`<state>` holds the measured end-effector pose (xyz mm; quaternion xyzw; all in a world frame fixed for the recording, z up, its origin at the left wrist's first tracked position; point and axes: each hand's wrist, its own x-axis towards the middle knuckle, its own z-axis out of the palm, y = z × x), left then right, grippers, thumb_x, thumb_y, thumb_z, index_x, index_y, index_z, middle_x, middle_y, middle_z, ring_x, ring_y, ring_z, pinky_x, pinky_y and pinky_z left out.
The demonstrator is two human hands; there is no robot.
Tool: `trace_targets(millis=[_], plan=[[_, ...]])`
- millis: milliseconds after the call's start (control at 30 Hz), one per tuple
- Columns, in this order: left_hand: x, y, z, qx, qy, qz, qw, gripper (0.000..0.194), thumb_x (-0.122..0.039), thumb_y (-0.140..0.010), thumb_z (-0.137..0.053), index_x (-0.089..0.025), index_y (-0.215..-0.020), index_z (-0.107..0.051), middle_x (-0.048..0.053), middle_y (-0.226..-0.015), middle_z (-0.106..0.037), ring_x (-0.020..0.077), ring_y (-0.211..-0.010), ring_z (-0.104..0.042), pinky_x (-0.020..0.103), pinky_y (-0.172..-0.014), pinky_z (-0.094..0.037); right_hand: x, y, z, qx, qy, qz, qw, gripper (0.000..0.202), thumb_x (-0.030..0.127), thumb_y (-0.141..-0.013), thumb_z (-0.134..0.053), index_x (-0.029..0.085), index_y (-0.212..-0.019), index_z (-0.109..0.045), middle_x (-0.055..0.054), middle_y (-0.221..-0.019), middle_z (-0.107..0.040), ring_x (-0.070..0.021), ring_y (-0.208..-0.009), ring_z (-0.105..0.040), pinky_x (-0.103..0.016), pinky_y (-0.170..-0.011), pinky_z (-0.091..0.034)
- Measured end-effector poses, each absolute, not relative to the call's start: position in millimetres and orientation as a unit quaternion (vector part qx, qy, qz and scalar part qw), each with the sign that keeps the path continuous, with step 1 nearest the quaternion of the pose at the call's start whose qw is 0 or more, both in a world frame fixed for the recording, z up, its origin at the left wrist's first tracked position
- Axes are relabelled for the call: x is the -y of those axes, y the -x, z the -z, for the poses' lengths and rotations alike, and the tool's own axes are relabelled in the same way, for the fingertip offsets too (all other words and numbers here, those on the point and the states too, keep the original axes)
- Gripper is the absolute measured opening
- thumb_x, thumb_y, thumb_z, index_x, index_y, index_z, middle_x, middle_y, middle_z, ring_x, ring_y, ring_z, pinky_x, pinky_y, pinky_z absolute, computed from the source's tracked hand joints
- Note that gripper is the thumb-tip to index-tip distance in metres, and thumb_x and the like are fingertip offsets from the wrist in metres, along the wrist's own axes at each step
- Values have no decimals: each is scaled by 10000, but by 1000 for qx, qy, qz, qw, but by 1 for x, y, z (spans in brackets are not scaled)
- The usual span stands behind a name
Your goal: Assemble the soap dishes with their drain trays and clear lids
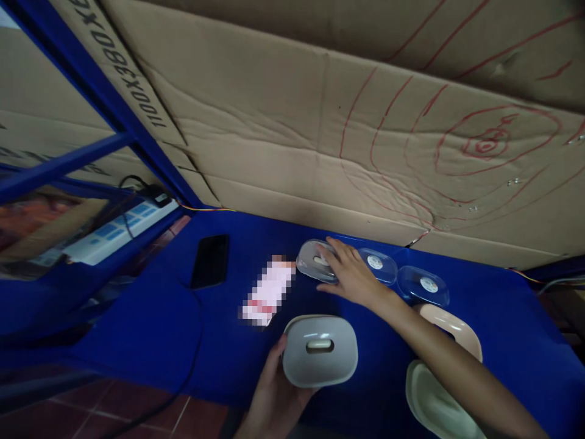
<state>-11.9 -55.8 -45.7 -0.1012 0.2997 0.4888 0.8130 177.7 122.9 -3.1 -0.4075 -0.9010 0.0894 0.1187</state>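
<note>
My left hand [278, 384] is wrapped round a grey rounded box [320, 367] with an oval slot in its top, near the table's front edge. Farther back, my right hand [345, 268] has its fingers spread over a clear plastic lid [309, 261], touching its right side. Two more clear lids, a middle one [386, 267] and a right one [414, 285], each bear a round white sticker. Under my right forearm lie a peach ring-shaped piece [461, 326] and a pale green container [425, 396], both partly hidden.
On the blue table [155, 329] are a black phone [209, 261] and a blurred pink-and-white paper [269, 291]. A cardboard wall [283, 146] stands behind. At left are a power strip [121, 230], a blue frame and a dark cable.
</note>
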Motion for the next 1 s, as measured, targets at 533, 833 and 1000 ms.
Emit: trace_targets(millis=[533,833,1000], plan=[[43,-2,54,-284,59,-463,838,458,-494,-993,-568,-206,-1327,-694,124,-1413,-676,370,-1330,-610,598,-1173,-394,-121,-274,24,877,466,-28,112,675,544,-995,-588,253,-1575,-401,-172,-1541,-512,-368,-1423,-482,-590,-1105,-441],[23,-31,35,-300,90,-461,830,477,-537,-971,-592,-188,-1271,-717,123,-1314,-746,384,-1272,-650,655,-1180,-345,-90,-298,30,838,517,5,175,446,398,-1078,-467,200,-1469,-550,-146,-1412,-641,-337,-1255,-621,-533,-1037,-492],[19,-44,32,-266,133,-436,850,608,-583,-973,-559,-158,-1405,-597,136,-1340,-730,365,-1334,-605,608,-1186,-352,-70,-288,20,828,513,-10,229,404,314,-1089,-442,194,-1459,-551,-128,-1310,-706,-293,-1182,-679,-474,-1009,-529]])
